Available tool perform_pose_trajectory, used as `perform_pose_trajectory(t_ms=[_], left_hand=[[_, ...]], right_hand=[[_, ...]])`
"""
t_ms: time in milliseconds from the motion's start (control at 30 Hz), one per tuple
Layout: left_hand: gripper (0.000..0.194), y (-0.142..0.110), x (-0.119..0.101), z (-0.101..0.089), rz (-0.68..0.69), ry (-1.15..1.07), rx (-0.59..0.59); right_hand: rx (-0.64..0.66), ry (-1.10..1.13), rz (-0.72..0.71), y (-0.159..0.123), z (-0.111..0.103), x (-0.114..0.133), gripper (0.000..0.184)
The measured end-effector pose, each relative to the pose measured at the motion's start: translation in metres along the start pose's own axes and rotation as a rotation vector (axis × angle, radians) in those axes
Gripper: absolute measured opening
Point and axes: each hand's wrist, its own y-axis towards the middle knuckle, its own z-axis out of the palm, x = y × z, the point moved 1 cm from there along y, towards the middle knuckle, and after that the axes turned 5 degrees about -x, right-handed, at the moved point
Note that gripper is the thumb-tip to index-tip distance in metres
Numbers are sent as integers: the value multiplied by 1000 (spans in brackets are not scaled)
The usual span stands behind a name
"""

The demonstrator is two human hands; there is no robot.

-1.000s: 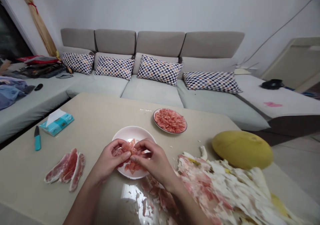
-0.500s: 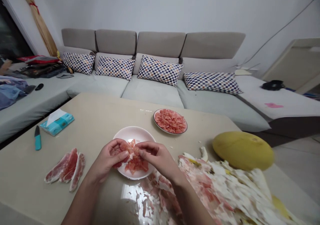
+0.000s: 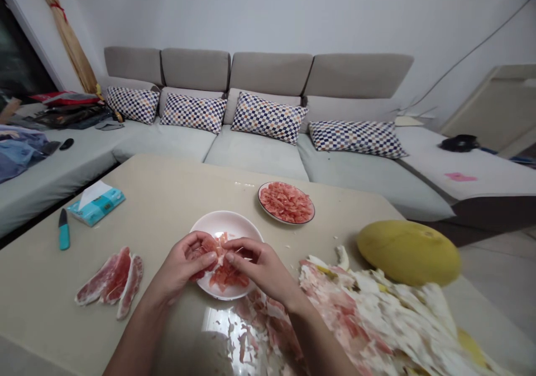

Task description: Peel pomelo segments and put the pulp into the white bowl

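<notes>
A: Hand states?

B: Left hand (image 3: 184,261) holds a fruit segment (image 3: 208,247), thumb across the front. Right hand (image 3: 259,264): thumb and forefinger narrow, at the segment's right edge. Can't tell if they've got pulp or skin between them.

A: Segment where?

B: Above the bowl (image 3: 237,223), left of its middle, next to the loose pulp (image 3: 229,278) lying inside.

A: Doing this well?

B: My take: light hold on the left so the pulp doesn't burst. Small pinches on the right, pull along the grain, hands low over the bowl so bits drop in. Leave skin shreds out.

A: Orientation?

B: Long axis looks slanted: one end low left under the left thumb, the other up right toward the right fingertips. Fingers hide much of it.

A: And the spare segments (image 3: 112,284)?

B: On the table (image 3: 167,194), left of the left hand, side by side, far ends leaning right.
</notes>
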Motion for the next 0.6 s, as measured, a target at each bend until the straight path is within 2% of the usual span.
perform_pose_trajectory(t_ms=[233,600], left_hand=[[38,0,1,-3,-25,2,-6],[38,2,2,-7,-4,-91,8]], right_hand=[[98,203,96,2,-4,-9,28],[54,179,50,2,-13,-9,25]])
